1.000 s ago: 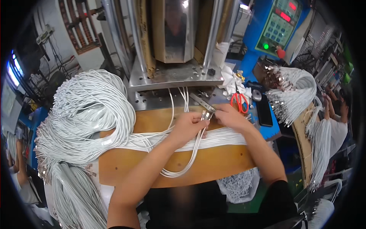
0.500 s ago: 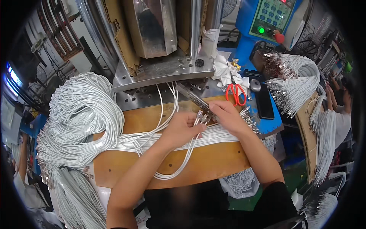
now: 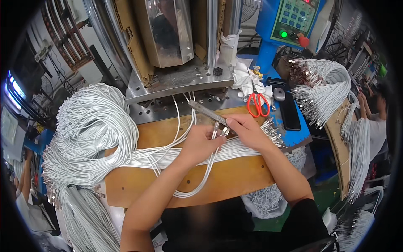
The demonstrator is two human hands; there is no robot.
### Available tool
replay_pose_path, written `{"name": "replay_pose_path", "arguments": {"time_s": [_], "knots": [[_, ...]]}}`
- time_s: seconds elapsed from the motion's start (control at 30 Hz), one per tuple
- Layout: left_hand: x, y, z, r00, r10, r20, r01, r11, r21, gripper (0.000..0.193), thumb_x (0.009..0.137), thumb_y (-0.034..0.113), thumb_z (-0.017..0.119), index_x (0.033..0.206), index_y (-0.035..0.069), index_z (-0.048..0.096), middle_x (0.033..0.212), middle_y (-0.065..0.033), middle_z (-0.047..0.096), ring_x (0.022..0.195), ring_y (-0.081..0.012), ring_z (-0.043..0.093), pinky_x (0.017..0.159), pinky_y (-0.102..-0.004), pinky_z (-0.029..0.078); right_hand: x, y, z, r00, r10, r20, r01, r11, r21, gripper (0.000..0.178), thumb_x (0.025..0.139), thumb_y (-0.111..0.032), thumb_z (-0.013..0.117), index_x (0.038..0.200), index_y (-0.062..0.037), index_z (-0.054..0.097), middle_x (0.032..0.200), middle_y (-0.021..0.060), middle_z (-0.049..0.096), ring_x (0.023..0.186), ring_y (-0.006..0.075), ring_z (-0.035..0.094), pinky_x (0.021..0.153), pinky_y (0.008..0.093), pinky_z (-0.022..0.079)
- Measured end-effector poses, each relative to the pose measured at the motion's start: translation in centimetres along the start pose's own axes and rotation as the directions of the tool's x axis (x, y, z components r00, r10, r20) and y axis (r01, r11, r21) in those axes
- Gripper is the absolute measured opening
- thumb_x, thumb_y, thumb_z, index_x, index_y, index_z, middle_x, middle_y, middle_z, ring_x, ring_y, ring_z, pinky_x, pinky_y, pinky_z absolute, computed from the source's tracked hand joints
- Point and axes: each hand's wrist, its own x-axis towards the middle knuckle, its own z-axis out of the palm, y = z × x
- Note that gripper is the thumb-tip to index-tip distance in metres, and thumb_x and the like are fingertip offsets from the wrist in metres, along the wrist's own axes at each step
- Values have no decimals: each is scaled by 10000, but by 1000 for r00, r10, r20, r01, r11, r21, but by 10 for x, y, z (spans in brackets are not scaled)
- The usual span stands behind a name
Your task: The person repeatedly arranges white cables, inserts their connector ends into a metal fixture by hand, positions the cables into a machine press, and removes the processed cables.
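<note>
My left hand (image 3: 200, 144) is closed on a couple of white cables (image 3: 203, 178) close to their metal connector ends (image 3: 226, 131). Its fingertips pinch them over the brown work board. My right hand (image 3: 247, 130) grips a flat grey metal bar (image 3: 205, 110), thumb on top, and the bar slants up and left toward the press. The bar's near end is right at the connectors; whether they touch I cannot tell. Beneath both hands a flat bundle of white cables (image 3: 145, 157) runs across the board (image 3: 147, 185), its connector ends (image 3: 272, 132) fanned out on the right.
A steel press (image 3: 180, 82) stands at the back. Left lies a big coil of white cables (image 3: 96, 126). On the right are red-handled scissors (image 3: 257, 105), a phone (image 3: 289, 111), a control panel (image 3: 297, 19) and more cable bundles (image 3: 325, 92). A bag of small clear parts (image 3: 265, 201) hangs below.
The metal bar has turned flatter and shifted a little left with my right hand. My left hand stays nearly in place with the cables. The whole view has shifted slightly.
</note>
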Motion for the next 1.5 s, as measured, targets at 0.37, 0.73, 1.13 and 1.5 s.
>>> {"name": "replay_pose_path", "arguments": {"time_s": [0.37,0.73,1.13,1.5], "knots": [[-3,10,-4,995,-95,4,95,990,-105,267,937,177,579,815,-43,668,618,-79,613,508,-129,584,457,-271,446,-5,-8,-1,995,99,0,-98,979,180,288,1006,-134,492,1160,43,659,898,23,649,798,68,542,716,243,450],[-2,2,-12,999,42,-26,-47,972,-232,270,949,193,594,844,-48,655,653,-85,631,497,-131,581,448,-264,441,-6,-6,-6,989,146,-38,-135,966,219,182,943,-101,605,1012,49,682,858,7,659,761,54,556,682,227,454],[-3,-1,-13,998,-58,-3,56,979,-198,183,918,112,653,846,-57,652,668,-75,639,549,-137,620,486,-254,493,-8,-6,-6,995,95,-12,-94,991,93,230,851,-29,710,1058,62,669,898,48,695,781,73,622,688,227,502],[-7,0,-17,992,7,-125,-39,965,-258,178,964,118,577,886,-13,669,676,-33,623,539,-99,552,486,-238,459,-6,-6,-13,984,172,-35,-161,964,211,227,849,-22,710,1055,66,673,902,55,701,777,86,637,692,229,509]]}}
